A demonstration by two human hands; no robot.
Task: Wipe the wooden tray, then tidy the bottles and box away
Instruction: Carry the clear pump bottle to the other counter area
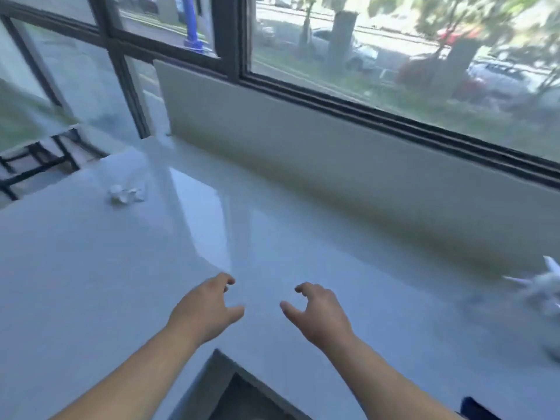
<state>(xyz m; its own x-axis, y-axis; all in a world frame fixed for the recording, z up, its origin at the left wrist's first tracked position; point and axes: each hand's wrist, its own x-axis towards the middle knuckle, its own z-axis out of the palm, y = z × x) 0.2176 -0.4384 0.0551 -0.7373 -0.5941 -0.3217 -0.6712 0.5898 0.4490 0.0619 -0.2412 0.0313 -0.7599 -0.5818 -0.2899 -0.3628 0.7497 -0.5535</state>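
My left hand (pixel 209 307) and my right hand (pixel 318 313) hover side by side over a glossy white countertop (pixel 121 268), fingers curled and apart, holding nothing. No wooden tray, bottle or box shows in this view. The picture is blurred by motion.
A small crumpled white wad (pixel 125 194) lies on the counter at the far left. A blurred white object (pixel 542 289) sits at the right edge. A low white wall (pixel 303 140) under a dark-framed window backs the counter. The counter's inner corner edge (pixel 216 351) is just below my hands.
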